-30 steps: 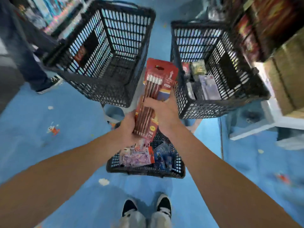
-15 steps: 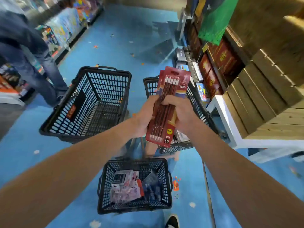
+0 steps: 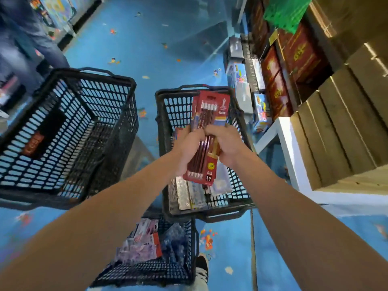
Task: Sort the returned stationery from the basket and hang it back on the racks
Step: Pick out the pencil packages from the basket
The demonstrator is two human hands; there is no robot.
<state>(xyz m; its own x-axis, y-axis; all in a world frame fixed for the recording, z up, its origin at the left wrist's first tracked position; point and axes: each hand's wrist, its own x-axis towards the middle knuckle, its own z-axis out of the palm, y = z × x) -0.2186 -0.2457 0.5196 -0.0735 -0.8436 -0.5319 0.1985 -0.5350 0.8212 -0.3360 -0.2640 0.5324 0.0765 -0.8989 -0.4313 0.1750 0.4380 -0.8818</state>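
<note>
Pencil packs in L hand + R hand, over basket

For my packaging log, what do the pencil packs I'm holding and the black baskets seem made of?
Pencil packs: printed red card, likely under clear plastic film, judging by the sheen. Black baskets: moulded matte plastic, shown by their uniform lattice walls.

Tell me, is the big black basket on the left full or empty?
Empty, as far as shows: the left basket holds nothing, only bare mesh inside.
</note>
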